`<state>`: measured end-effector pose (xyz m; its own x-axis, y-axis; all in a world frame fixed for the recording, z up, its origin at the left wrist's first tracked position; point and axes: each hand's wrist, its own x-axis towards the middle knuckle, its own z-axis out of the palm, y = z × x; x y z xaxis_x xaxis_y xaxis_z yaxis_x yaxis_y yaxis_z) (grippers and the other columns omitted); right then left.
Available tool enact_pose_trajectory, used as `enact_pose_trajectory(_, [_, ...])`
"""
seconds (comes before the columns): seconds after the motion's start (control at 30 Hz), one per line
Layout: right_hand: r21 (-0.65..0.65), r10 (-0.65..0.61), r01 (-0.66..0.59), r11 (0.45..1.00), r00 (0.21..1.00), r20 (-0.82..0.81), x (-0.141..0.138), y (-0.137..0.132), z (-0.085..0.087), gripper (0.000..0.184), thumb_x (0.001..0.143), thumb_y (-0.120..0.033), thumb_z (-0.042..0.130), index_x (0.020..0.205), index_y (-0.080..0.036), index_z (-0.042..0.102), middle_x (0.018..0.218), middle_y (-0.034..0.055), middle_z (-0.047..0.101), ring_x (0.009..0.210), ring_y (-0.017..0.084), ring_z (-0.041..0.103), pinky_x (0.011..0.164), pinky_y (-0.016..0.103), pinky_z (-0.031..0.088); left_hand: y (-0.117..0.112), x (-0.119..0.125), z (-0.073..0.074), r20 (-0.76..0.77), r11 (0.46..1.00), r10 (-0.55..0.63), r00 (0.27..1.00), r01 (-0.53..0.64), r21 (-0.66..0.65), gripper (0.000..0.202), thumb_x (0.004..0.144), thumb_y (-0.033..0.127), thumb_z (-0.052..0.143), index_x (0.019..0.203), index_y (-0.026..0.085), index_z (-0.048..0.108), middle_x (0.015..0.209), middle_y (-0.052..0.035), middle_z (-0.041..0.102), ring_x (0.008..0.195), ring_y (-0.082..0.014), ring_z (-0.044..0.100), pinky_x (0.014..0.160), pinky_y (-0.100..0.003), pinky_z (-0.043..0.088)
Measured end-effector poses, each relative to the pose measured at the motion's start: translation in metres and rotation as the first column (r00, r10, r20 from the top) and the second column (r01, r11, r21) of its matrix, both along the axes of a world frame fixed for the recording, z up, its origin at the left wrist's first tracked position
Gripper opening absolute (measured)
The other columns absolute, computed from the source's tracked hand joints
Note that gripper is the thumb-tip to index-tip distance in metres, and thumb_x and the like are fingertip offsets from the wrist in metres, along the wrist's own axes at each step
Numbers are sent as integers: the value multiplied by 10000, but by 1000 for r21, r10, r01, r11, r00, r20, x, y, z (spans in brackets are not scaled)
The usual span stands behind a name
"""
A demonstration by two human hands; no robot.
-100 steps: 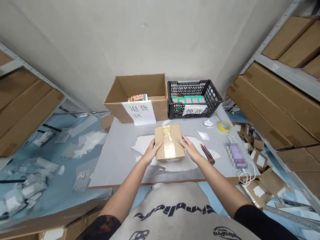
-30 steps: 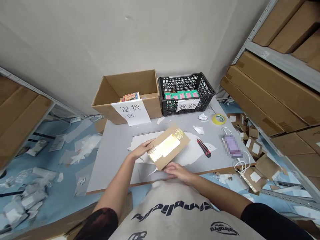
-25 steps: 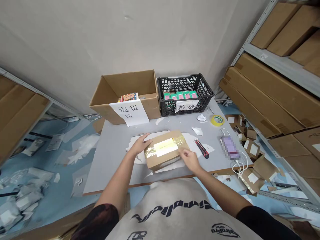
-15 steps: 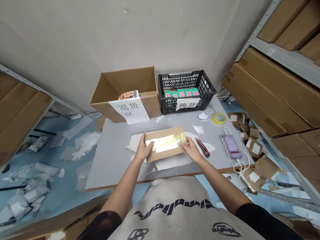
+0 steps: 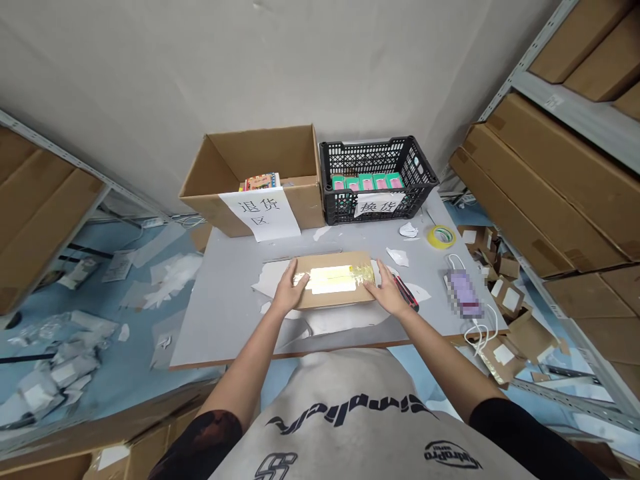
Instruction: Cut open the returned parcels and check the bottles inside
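Head camera looks down on two bare hands lying open on a taped cardboard parcel [image 5: 333, 295], neither clenched nor grasping. The left hand [image 5: 287, 288] presses its spread fingers onto the parcel's top near the left end, and the right hand [image 5: 388, 291] rests at the right end, beside a strip of shiny yellow tape [image 5: 333, 277]. The parcel lies flat, long side across, on torn white paper [image 5: 345, 321] on a grey table [image 5: 220, 313]. Just beside the right hand lies a red-and-black utility knife [image 5: 407, 295], partly hidden. Farther back stand an open cardboard box [image 5: 270, 150] with a white paper sign [image 5: 259, 213] and a black plastic crate [image 5: 379, 150] holding green-and-pink packs [image 5: 367, 182]. A roll of yellow tape [image 5: 441, 236] sits on the right.
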<state>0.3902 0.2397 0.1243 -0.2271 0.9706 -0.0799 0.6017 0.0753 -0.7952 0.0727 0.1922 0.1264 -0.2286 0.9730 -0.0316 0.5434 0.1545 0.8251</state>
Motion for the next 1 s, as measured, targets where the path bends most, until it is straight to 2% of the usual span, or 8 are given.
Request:
enact_pose_trajectory(0.1, [55, 164, -166, 984, 985, 49, -3, 8, 0, 818, 881, -557, 523, 1558, -263, 171, 1634, 74, 103, 1493, 260, 139, 1187, 448, 207, -9, 5, 4, -150, 996, -80, 986, 74, -44, 719, 848, 570, 593, 1471, 268, 399, 1625, -107, 122, 1474, -316, 204, 1177, -467, 260])
enact_pose_trajectory(0.27, [40, 266, -266, 963, 964, 17, -3, 16, -7, 724, 925, -571, 435, 1554, -313, 184, 1615, 33, 207, 1494, 226, 139, 1183, 437, 219, -20, 16, 3, -268, 996, -85, 960, 70, -62, 694, 887, 562, 526, 1496, 281, 346, 1630, -113, -29, 1463, -343, 227, 1133, -475, 338])
enact_pose_trajectory(0.33, [43, 187, -187, 981, 982, -13, 11, 18, -14, 691, 940, -567, 398, 1550, -322, 187, 1607, 34, 227, 1467, 220, 229, 1160, 412, 272, -21, 17, 6, -346, 996, -87, 934, 75, -47, 680, 890, 550, 526, 1486, 262, 369, 1626, -135, 3, 1459, -364, 228, 1122, -500, 344])
enact_pose_trajectory(0.4, [30, -29, 28, 999, 999, 31, 34, 14, -27, 648, 956, -540, 354, 1538, -281, 234, 1576, 82, 287, 1415, 229, 331, 1123, 398, 322, -21, 20, 12, -458, 997, -72, 886, 80, -3, 651, 889, 523, 537, 1462, 238, 416, 1622, -149, 47, 1464, -396, 180, 1126, -546, 310])
enact_pose_trajectory(0.5, [2, -356, 381, 924, 860, 365, 77, -4, -56, 610, 911, -492, 462, 1407, -138, 449, 1392, 208, 474, 1339, 321, 398, 1100, 452, 305, -18, 32, 23, -598, 985, -98, 796, 163, 56, 621, 873, 514, 562, 1423, 237, 478, 1618, -136, 112, 1470, -417, 113, 1145, -588, 229])
enact_pose_trajectory(0.63, [-73, -287, 416, 906, 734, 616, 114, -32, -88, 496, 849, -420, 569, 1261, -146, 555, 1301, 205, 501, 1238, 352, 461, 1043, 463, 328, -8, 61, 29, -656, 945, -236, 717, 327, 17, 720, 821, 639, 571, 1439, 288, 454, 1615, -105, 160, 1461, -419, 144, 1159, -592, 183])
enact_pose_trajectory(0.8, [-238, -330, 434, 869, 866, 375, 124, -24, -93, 362, 758, -266, 601, 1106, -181, 548, 1112, 136, 567, 1142, 304, 503, 970, 403, 370, 3, 86, 22, -669, 935, -291, 684, 353, -46, 918, 767, 758, 530, 1495, 226, 359, 1604, -158, 172, 1449, -434, 171, 1145, -603, 192])
enact_pose_trajectory(1.0, [-507, -289, 277, 816, 956, 58, 129, -8, -86, 285, 648, -230, 637, 899, -226, 501, 628, -46, 499, 619, 184, 534, 606, 298, 408, 4, 92, 19, -649, 935, -283, 706, 354, -24, 873, 806, 709, 530, 1499, 213, 342, 1601, -152, 189, 1470, -408, 118, 1166, -591, 129])
